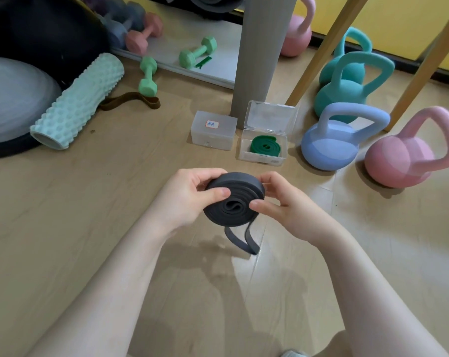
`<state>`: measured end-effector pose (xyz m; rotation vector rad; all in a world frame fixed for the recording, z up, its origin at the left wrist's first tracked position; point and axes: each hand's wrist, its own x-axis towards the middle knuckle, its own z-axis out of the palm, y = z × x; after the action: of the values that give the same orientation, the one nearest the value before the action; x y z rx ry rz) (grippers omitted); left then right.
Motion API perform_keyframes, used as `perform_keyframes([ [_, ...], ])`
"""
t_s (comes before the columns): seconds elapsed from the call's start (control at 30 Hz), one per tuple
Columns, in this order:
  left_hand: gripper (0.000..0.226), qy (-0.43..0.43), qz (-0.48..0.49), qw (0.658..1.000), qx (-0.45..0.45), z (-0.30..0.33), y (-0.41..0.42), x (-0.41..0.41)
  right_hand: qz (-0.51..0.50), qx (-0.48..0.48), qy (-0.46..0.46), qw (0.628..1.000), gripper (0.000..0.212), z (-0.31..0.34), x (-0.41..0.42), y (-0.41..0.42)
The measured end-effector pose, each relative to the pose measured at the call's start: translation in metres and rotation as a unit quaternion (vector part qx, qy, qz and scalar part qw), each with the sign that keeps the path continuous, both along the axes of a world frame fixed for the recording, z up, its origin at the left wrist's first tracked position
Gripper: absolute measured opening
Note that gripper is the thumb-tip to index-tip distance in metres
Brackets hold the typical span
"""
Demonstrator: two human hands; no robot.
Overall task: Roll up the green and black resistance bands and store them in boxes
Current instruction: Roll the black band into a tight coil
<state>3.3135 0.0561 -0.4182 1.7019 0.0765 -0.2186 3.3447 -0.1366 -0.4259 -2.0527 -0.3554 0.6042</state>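
Both hands hold the black band (233, 199) above the floor, near the middle: left hand (190, 199) fingers and right hand (282, 202) fingers pinch the coil, a loose loop dangling below. The green band (266, 146) lies rolled in the open box (262, 150), right of the closed box (214, 130)

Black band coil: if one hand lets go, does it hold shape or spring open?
Likely springs open: the black band has a loose tail hanging below, and both the left hand and right hand pinch it. Looks floppy, rubbery, probably grippy rather than slippery.
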Motion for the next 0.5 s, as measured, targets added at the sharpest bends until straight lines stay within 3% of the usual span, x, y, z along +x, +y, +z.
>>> perform_keyframes([
  [0.17, 0.027, -0.008, 0.065, 0.997, -0.036, 0.001, 0.010, 0.002, -0.070, 0.058, -0.053, 0.995, 0.037, 0.007, 0.001, -0.001],
  [0.5, 0.023, 0.015, 0.137, 0.972, -0.190, 0.002, -0.003, 0.002, -0.185, 0.175, -0.033, 0.966, 0.013, 0.018, -0.007, 0.003],
])
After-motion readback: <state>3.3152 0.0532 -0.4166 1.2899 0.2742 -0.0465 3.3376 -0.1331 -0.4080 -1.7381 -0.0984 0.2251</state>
